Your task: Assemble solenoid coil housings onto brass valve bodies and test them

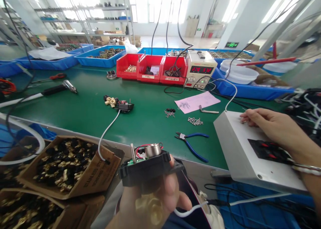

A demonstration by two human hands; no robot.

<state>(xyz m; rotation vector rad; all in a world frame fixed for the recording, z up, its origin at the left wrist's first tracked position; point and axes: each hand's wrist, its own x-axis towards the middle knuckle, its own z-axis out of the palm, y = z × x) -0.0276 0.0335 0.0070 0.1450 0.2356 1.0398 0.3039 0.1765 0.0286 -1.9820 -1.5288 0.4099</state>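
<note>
My left hand is closed around a black valve assembly with a brass body below, a small metal cylinder and red wires on top, and a white cable running from it. It is held low in front of me, near the table's front edge. My right hand rests flat on a white box at the right; its fingertips press near the box's far corner, beside a black panel with red switches.
Blue-handled pliers, screws, a pink paper and a second valve assembly lie on the green table. Red bins and a power supply stand behind. Cardboard boxes of brass parts sit at lower left.
</note>
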